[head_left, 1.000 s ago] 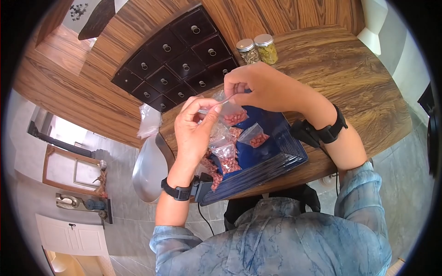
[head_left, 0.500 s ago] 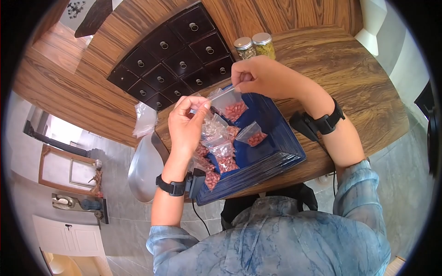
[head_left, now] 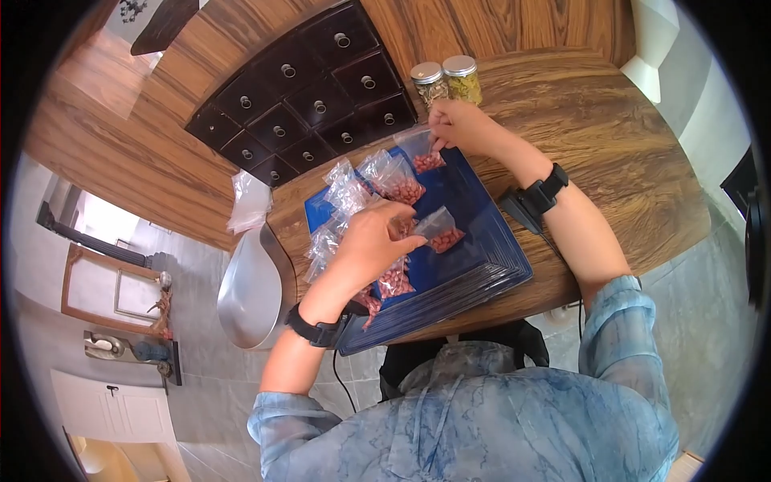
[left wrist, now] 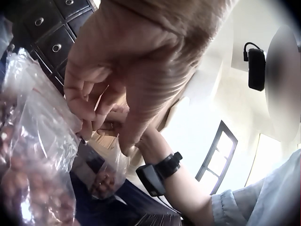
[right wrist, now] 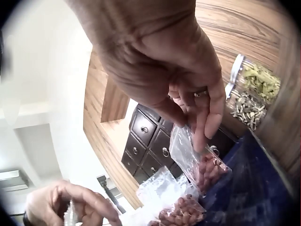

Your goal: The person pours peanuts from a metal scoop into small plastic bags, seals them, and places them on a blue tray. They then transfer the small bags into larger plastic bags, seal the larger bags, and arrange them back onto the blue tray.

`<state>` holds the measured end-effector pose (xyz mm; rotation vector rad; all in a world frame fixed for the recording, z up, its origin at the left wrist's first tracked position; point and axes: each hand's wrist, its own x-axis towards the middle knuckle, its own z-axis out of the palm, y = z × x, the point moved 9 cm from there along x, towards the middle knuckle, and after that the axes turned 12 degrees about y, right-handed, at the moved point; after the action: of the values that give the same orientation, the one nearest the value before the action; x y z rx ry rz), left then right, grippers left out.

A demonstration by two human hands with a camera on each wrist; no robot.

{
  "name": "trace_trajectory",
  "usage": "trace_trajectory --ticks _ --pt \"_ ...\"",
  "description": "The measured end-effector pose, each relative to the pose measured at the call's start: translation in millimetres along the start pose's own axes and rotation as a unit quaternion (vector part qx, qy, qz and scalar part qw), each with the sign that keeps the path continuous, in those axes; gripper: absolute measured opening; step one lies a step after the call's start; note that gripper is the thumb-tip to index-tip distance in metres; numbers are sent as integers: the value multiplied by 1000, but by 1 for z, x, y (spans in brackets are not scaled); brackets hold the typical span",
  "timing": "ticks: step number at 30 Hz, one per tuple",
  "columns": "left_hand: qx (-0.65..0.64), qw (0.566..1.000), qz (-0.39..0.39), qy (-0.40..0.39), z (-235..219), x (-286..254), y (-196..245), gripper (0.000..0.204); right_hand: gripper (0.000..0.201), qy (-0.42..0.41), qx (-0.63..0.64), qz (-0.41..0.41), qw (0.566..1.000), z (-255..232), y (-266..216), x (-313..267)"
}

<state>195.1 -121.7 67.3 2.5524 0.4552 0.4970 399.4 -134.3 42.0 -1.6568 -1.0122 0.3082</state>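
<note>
At the far edge of the blue tray point(head_left: 474, 233), my right hand point(head_left: 456, 127) pinches the top of a clear zip bag of red peanuts point(head_left: 429, 162). The right wrist view shows that bag point(right wrist: 210, 172) hanging upright below the fingertips. My left hand point(head_left: 373, 237) is over the middle of the tray, thumb and fingers apart, beside a small bag of peanuts point(head_left: 444, 238). In the left wrist view this small bag point(left wrist: 104, 183) appears just below the thumb tip. More peanut bags point(head_left: 401, 189) lie along the tray's left side, partly hidden by the left hand.
Two lidded jars point(head_left: 461, 80) stand behind the tray, near a dark chest of small drawers point(head_left: 317, 104). A metal scoop pan point(head_left: 250, 289) is at the table's left edge, with a stack of clear bags point(head_left: 250, 201) above it. Wooden tabletop point(head_left: 594, 145) extends right.
My left hand has let go of the bag's top edge and moved down toward the small bag in the tray. My right hand has carried its bag back and to the right.
</note>
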Motion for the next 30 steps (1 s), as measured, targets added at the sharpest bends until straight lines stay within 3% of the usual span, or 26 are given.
trace_trajectory --ticks 3,6,9,12,16,20,22,25,30 --pt "-25 999 21 21 7 1 -10 21 8 90 -189 -160 965 -13 -18 -2" --pt "-52 998 -14 41 3 5 -18 15 17 -25 -130 -165 977 -4 -57 -23" --pt "-77 994 -43 59 -6 8 -17 11 23 -200 -98 -141 965 19 -94 -58" --pt "-110 988 -62 90 -14 9 -22 6 24 -267 -133 -134 945 29 -101 -81" --pt "-176 973 -117 92 -20 5 -30 5 15 -206 -205 -197 936 29 -101 -78" --pt "-217 962 -129 103 -30 3 -30 7 10 -164 -156 -147 963 22 -106 -71" --pt "-272 948 -112 119 -38 2 -21 7 9 -160 -162 -143 963 17 -112 -73" --pt "-335 928 -89 137 -47 -1 -15 8 10 -103 -147 -206 962 5 -128 -74" --pt "-355 917 -87 158 -57 -5 -13 9 12 -73 -65 -195 976 -6 -137 -74"
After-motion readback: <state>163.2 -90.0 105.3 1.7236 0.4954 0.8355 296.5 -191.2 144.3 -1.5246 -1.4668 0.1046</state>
